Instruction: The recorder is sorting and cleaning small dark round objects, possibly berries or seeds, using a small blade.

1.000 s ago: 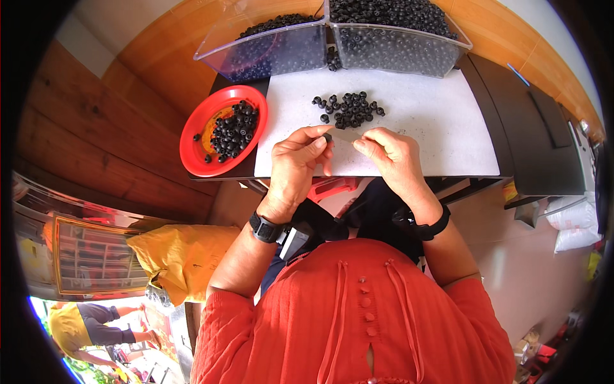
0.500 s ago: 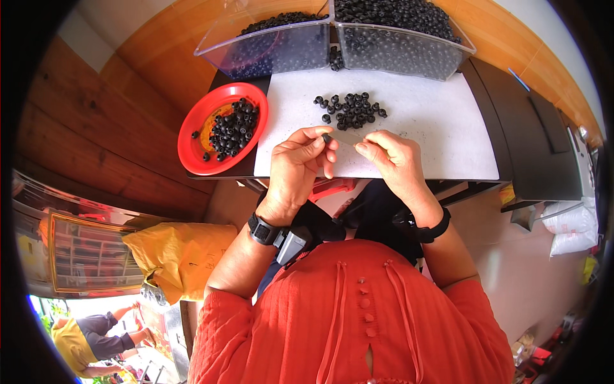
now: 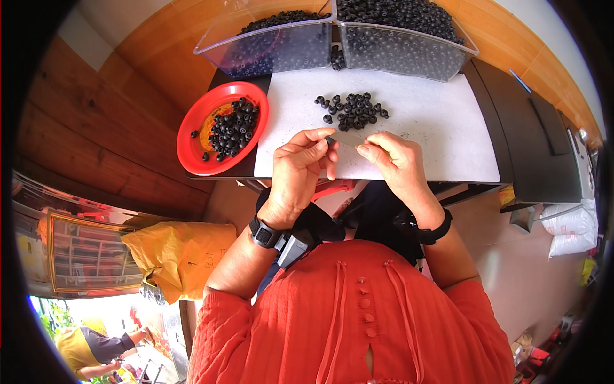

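Observation:
Above the near edge of a white work surface [image 3: 441, 121], my left hand [image 3: 295, 168] pinches a small black round piece [image 3: 330, 140] between thumb and fingertips. My right hand [image 3: 400, 160] grips a thin, flat grey blade [image 3: 349, 139] between thumb and forefinger. The blade's far end reaches to the black piece; whether it cuts in, I cannot tell. Just beyond my hands lies a loose pile of shiny black round pieces [image 3: 358, 114], some showing a hole or rim. To the left, a red plate [image 3: 189, 150] carries more black pieces [image 3: 240, 128] over its yellow-orange middle.
Two clear plastic bins, a left bin [image 3: 275, 51] and a right bin [image 3: 403, 57], stand at the back, filled with black pieces. A few pieces [image 3: 337, 57] sit between them. A dark cabinet [image 3: 547, 147] is at right, a yellow bag [image 3: 182, 256] at lower left. Another person [image 3: 96, 349] is outside.
My hands stay almost in place, with the black piece and the blade still held. At lower left, the other person has shifted slightly.

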`<act>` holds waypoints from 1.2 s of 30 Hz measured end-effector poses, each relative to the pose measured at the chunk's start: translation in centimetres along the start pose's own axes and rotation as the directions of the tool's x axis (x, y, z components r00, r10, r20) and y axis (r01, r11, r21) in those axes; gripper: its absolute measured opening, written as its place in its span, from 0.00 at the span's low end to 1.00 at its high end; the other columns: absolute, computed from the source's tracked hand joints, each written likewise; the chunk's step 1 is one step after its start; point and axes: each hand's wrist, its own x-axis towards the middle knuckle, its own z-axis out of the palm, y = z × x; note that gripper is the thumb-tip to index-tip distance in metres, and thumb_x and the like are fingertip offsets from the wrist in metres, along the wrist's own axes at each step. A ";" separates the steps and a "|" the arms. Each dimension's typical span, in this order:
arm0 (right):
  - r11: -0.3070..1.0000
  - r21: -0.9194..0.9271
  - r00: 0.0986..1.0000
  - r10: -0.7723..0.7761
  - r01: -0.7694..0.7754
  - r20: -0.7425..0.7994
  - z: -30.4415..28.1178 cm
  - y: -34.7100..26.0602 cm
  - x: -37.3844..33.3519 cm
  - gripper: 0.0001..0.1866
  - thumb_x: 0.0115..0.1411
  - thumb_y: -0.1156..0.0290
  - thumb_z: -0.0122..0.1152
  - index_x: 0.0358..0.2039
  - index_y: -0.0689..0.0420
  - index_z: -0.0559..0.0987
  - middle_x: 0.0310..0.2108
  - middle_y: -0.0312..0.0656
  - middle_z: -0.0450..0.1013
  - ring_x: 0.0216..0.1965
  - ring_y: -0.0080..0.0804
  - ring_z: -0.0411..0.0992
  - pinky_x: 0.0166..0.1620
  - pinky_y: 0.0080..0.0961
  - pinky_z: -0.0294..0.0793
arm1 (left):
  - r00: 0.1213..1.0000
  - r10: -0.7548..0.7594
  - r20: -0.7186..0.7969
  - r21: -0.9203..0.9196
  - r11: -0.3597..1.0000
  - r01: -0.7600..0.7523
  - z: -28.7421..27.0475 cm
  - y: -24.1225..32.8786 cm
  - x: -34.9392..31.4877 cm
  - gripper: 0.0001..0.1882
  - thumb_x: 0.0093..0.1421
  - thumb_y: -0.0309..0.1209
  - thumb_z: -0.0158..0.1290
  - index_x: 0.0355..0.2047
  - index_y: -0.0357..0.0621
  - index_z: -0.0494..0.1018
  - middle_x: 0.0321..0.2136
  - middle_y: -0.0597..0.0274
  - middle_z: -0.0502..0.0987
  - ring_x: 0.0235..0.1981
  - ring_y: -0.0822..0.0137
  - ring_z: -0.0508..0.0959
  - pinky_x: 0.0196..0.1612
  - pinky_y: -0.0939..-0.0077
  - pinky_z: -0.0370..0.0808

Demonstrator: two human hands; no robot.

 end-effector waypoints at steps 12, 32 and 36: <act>1.000 0.001 1.000 -0.027 0.027 -0.013 0.1 0.0 -0.1 0.10 0.59 0.70 0.73 0.31 0.62 0.80 0.22 0.44 0.75 0.20 0.36 0.72 0.24 0.30 0.69 | 1.000 -0.023 0.008 -0.040 0.999 0.023 -0.3 0.1 0.1 0.12 0.70 0.20 0.48 0.51 0.28 0.75 0.37 0.48 0.81 0.32 0.65 0.81 0.29 0.75 0.79; 0.998 -0.011 0.998 -0.067 0.067 0.003 0.2 0.2 0.0 0.10 0.58 0.71 0.73 0.32 0.62 0.81 0.24 0.45 0.77 0.22 0.38 0.76 0.25 0.31 0.72 | 1.000 -0.025 -0.009 0.010 1.000 0.025 0.5 0.1 -0.4 0.15 0.73 0.22 0.46 0.55 0.29 0.74 0.37 0.51 0.79 0.31 0.66 0.79 0.27 0.76 0.77; 0.992 -0.056 0.994 -0.110 0.110 -0.003 0.3 0.2 0.0 0.10 0.58 0.70 0.73 0.31 0.62 0.80 0.24 0.43 0.77 0.22 0.39 0.76 0.26 0.32 0.72 | 0.999 -0.029 -0.019 0.018 0.999 0.029 0.5 0.1 -0.4 0.14 0.73 0.23 0.45 0.54 0.29 0.74 0.38 0.50 0.78 0.31 0.65 0.79 0.27 0.76 0.76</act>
